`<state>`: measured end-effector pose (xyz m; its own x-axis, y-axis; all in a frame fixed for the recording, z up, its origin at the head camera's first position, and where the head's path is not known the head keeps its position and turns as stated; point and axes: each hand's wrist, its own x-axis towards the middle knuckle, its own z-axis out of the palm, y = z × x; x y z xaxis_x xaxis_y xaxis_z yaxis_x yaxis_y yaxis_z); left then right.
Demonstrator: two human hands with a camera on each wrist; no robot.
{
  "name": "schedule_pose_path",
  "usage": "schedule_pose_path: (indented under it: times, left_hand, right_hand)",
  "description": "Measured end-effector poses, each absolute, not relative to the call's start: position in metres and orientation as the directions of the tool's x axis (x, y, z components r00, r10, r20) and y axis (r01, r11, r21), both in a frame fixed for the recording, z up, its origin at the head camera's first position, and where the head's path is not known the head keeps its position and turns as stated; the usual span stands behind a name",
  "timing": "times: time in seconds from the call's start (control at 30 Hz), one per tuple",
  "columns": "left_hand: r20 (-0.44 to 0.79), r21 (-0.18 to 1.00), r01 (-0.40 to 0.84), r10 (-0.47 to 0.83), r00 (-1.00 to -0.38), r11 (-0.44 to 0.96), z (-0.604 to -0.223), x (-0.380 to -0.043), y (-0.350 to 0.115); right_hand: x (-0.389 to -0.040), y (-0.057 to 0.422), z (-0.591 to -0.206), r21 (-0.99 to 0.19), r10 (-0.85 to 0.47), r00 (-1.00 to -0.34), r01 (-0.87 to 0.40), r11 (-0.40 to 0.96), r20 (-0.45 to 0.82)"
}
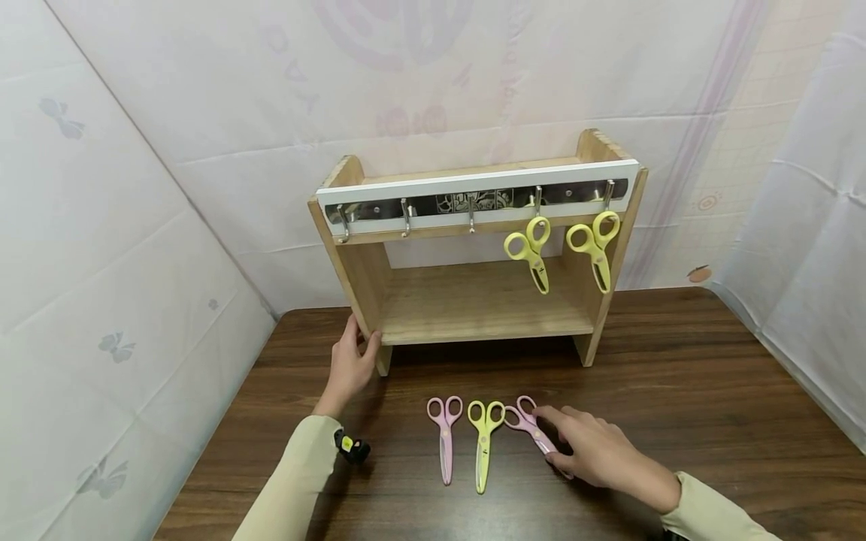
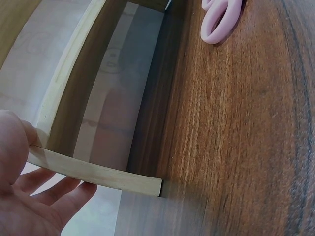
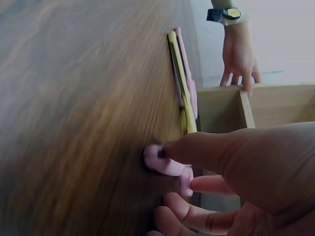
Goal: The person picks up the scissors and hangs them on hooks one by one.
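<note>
The right hand (image 1: pixel 595 447) is at the right pink scissors (image 1: pixel 537 434), which lie on the table, handles toward the rack and blades angled toward the person's right. Thumb and forefinger sit on opposite sides of the scissors; whether the pinch is fully closed cannot be told, as the right wrist view is blurred. The step in hand is judged to be the pick-up of this pair. The next move appears to call for firm closure of the pinch, then a lift straight off the table (image 1: pixel 710 421). Keep the near handle loop from dragging the middle yellow scissors (image 1: pixel 482 439), whose own loop lies right beside it; contact between the two cannot be confirmed. The left pink scissors (image 1: pixel 445 432) lie just beyond the yellow pair, untouched. The left hand (image 1: pixel 349 366) grips the left side panel of the rack (image 1: pixel 473 304), thumb at the front edge, fingers around the outer face, a hold that probably steadies it. Above the shelf runs a row of five hooks (image 1: pixel 471 218). The inner hanging scissors (image 1: pixel 535 263) and outer hanging scissors (image 1: pixel 598 257), both yellow, hang blades down by one loop each from the two rightmost hooks.
</note>
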<state>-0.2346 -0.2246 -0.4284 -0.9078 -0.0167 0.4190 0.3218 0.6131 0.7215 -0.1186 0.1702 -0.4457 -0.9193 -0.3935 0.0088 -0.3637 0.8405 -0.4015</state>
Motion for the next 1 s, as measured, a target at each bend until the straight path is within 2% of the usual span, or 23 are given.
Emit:
schedule_pose_path:
  times: [0.43,0.8,1.0]
  left_hand:
    - [0.424,0.717,0.325,-0.017,-0.905,0.616,-0.428,-0.234,-0.225]
    - [0.426,0.714,0.322,-0.020,-0.905,0.621,-0.428,-0.234,-0.224]
    - [0.422,0.717,0.323,-0.016,-0.906,0.618,-0.428,-0.234,-0.224]
  right_hand:
    - [-0.131,0.201,-0.443,-0.378,-0.393,-0.917,-0.386,0.841,0.061]
    - [-0.135,0.207,-0.447,-0.386,-0.401,-0.912,-0.402,0.830,0.086]
    - [-0.140,0.208,-0.448,-0.413,-0.447,-0.887,-0.452,0.790,0.116]
